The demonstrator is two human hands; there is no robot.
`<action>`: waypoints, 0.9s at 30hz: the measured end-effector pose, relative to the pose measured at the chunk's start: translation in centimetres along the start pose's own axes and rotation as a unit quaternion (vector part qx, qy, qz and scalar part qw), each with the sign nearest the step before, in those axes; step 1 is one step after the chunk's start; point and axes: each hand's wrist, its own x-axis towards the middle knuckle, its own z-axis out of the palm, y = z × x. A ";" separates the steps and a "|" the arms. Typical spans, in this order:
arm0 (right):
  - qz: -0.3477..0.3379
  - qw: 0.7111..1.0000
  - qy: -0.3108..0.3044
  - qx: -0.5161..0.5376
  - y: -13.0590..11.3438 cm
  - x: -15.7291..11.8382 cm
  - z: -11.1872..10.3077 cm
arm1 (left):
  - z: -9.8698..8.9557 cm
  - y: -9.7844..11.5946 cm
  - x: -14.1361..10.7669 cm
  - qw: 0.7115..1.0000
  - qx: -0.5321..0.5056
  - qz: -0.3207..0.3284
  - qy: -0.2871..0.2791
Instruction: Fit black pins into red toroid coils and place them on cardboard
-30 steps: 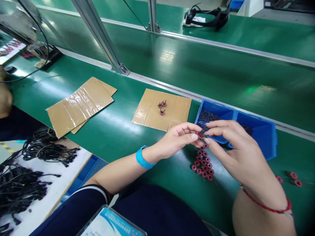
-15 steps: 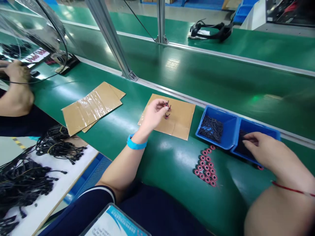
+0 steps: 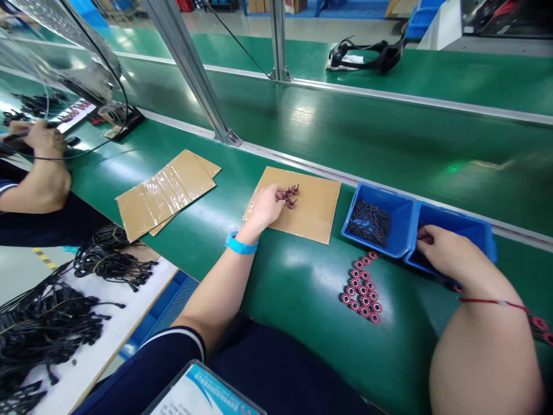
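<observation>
At the near edge, a badge (image 3: pixel 205 395) hangs over the person's dark shirt. To the left, bundles of black cables (image 3: pixel 47 340) lie on a white board. On the green table (image 3: pixel 302 288), a patch of loose red rings (image 3: pixel 365 294) keeps the layout it had half a second ago, its far end just beside the left blue bin (image 3: pixel 401 230). More red rings at the right edge show again beyond the right arm; half a second ago they were out of sight.

The right hand (image 3: pixel 447 248) is still down in the right blue bin (image 3: pixel 477 230), fingers curled close; whether they hold anything cannot be told. A second ago both hands met over a ring in front of the left bin, which holds short dark pieces (image 3: pixel 369 222). Now they are well apart.

The left hand (image 3: pixel 268 206), with a blue band (image 3: pixel 241 245) at its wrist, has shifted a little toward the person, so the rings with dark legs (image 3: pixel 291 203) on the cardboard (image 3: pixel 315 210) show more fully. Its fingertips are narrowed against the cluster; whether one is gripped cannot be told.

Farther left lie two overlapping cardboard sheets (image 3: pixel 166 199), then a co-worker's arm (image 3: pixel 49 181). A black headset (image 3: pixel 382 57) rests on the far table.
</observation>
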 end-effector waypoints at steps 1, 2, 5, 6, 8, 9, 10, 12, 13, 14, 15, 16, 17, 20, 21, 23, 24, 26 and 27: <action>-0.008 1.000 0.001 0.019 0.0 -0.2 -0.1 | -0.1 0.0 -0.2 1.000 0.003 -0.001 0.002; -0.010 1.000 -0.003 0.029 -0.1 -0.3 -0.2 | -0.2 0.0 -0.4 1.000 0.006 -0.001 0.005; -0.001 0.999 -0.012 0.038 -0.2 -0.5 -0.3 | -0.1 0.4 -1.1 0.999 0.033 -0.004 0.012; -0.001 0.999 -0.012 0.042 -0.2 -0.5 -0.3 | 0.1 0.7 -1.2 0.999 0.049 -0.006 0.018; -0.001 0.999 -0.011 0.049 -0.2 -0.4 -0.3 | 0.6 1.3 -1.4 0.996 0.078 -0.009 0.031; -0.002 0.999 -0.010 0.051 -0.2 -0.4 -0.4 | 0.9 1.6 -1.4 0.995 0.089 -0.011 0.040; -0.003 0.999 -0.010 0.053 -0.3 -0.3 -0.4 | 1.1 1.8 -1.4 0.994 0.096 -0.014 0.049; -0.003 0.998 -0.009 0.055 -0.4 -0.4 -0.6 | 1.3 2.1 -1.3 0.992 0.108 -0.019 0.066; -0.002 0.999 -0.007 0.054 -0.6 -0.5 -0.7 | 1.3 2.1 -1.3 0.991 0.114 -0.020 0.072; 0.000 0.999 -0.006 0.053 -0.7 -0.5 -0.8 | 1.1 2.2 -1.4 0.989 0.120 -0.019 0.079; 0.002 0.999 -0.005 0.053 -0.8 -0.6 -1.0 | 1.0 2.3 -1.5 0.988 0.124 -0.017 0.087; 0.003 0.999 -0.004 0.053 -0.9 -0.7 -1.1 | 0.8 2.5 -1.7 0.987 0.128 -0.011 0.098; 0.004 0.999 -0.004 0.054 -1.1 -0.8 -1.1 | 0.7 2.8 -2.0 0.985 0.130 0.000 0.110; 0.008 0.998 -0.004 0.057 -1.2 -0.9 -1.2 | 0.8 4.4 -3.5 0.985 0.110 0.074 0.106; 0.010 0.998 -0.004 0.057 -1.2 -0.9 -1.3 | 1.0 5.0 -4.2 0.987 0.090 0.113 0.065; 0.014 0.998 -0.004 0.059 -1.2 -0.8 -1.3 | 1.8 6.2 -5.8 0.969 0.037 0.215 -0.118; 0.016 0.998 -0.004 0.061 -1.1 -0.8 -1.3 | 2.3 6.7 -6.6 0.934 0.019 0.272 -0.232; 0.023 0.998 -0.002 0.063 -1.1 -0.8 -1.3 | 3.3 7.3 -8.4 0.857 0.028 0.360 -0.368; 0.028 0.998 0.000 0.064 -1.2 -0.8 -1.3 | 3.8 7.5 -9.2 0.832 0.050 0.391 -0.391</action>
